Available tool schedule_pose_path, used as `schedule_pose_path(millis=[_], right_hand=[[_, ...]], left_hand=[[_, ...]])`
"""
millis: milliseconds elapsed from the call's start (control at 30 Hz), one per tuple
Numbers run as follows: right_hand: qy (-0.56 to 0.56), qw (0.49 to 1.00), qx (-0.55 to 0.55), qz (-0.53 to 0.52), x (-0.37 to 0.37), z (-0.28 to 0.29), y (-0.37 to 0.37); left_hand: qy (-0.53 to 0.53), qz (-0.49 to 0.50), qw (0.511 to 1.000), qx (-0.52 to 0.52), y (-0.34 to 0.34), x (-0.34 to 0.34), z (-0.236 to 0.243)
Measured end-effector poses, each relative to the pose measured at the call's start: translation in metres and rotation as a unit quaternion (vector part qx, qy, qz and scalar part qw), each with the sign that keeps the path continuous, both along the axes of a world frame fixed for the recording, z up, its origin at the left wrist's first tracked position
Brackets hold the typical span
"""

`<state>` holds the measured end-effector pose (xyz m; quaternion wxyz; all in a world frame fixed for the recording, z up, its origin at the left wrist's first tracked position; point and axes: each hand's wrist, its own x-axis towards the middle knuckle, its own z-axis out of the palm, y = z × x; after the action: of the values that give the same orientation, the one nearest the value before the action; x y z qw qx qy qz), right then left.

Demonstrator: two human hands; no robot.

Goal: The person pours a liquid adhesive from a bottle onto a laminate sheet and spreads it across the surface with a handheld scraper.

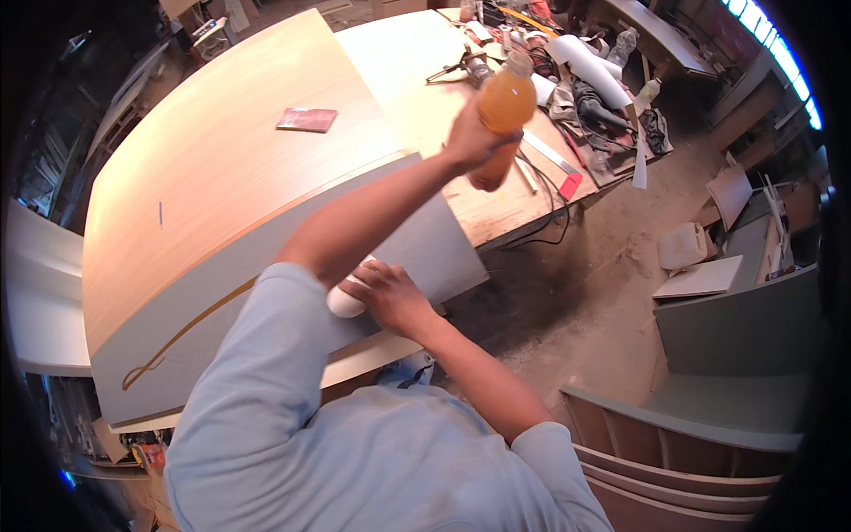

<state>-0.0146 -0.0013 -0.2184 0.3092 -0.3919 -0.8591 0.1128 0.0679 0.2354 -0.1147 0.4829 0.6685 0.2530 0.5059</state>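
Note:
My left hand is wrapped round the middle of a clear plastic bottle of orange liquid. That arm stretches across to the right, and the bottle leans slightly over the far right of the worktable. Closer to my body, the fingers of my right hand curl over a smooth white rounded object, whose kind I cannot make out. My left arm hides part of it. Under both lies a grey sheet, with a thin yellow-brown strip on its left part.
A large wood-faced panel covers the table's left, carrying a reddish flat piece. Power tools, cables and a white roll crowd the far right. A red-ended flat tool lies by the edge. Grey cabinet parts stand right.

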Motion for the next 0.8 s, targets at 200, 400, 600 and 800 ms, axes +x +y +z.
schedule_pose_path(millis=[200, 400, 600, 800], right_hand=[[-0.045, 0.995, -0.093, -0.005, 0.077, 0.002, 0.033], [0.019, 0.994, -0.107, -0.022, 0.109, -0.022, 0.061], [0.037, 0.989, -0.070, 0.128, 0.135, -0.027, 0.093], [-0.024, 0.990, -0.137, 0.024, 0.153, 0.032, 0.160]], left_hand=[[0.077, -0.021, 0.996, -0.032, 0.034, 0.105, -0.089], [0.208, 0.000, 0.977, -0.049, 0.016, 0.104, -0.103], [0.195, 0.193, 0.960, -0.047, -0.038, 0.081, -0.058], [0.273, 0.218, 0.898, 0.266, -0.262, -0.097, -0.056]])
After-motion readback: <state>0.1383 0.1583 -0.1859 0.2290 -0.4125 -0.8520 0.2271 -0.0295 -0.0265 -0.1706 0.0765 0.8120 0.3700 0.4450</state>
